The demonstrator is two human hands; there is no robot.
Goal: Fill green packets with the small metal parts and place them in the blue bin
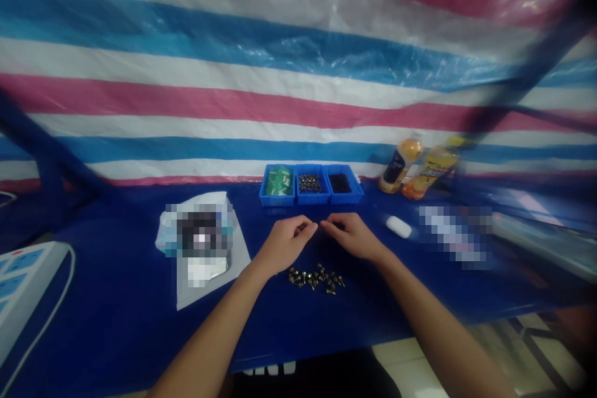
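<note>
My left hand [292, 239] and my right hand [349, 233] are held close together over the blue table, just in front of the bins. Each is closed in a pinch, thumb against curled fingers, and their fingertips almost meet. Something small and dark shows at the fingers, too small to name. Nearer to me, between my forearms, lies a loose pile of small brass-and-black metal fittings [316, 278]. Behind my hands stand three joined blue bins: one with green-and-white packets [280, 181], one with small metal parts [310, 183], and one with small black parts [340, 183].
On the left are a white sheet [240, 242] with blurred-out items and a power strip [28, 286] with a white cable. To the right are a white rounded case [398, 227], two drink bottles [401, 165] and a blurred-out item. A striped plastic sheet [233, 106] hangs behind.
</note>
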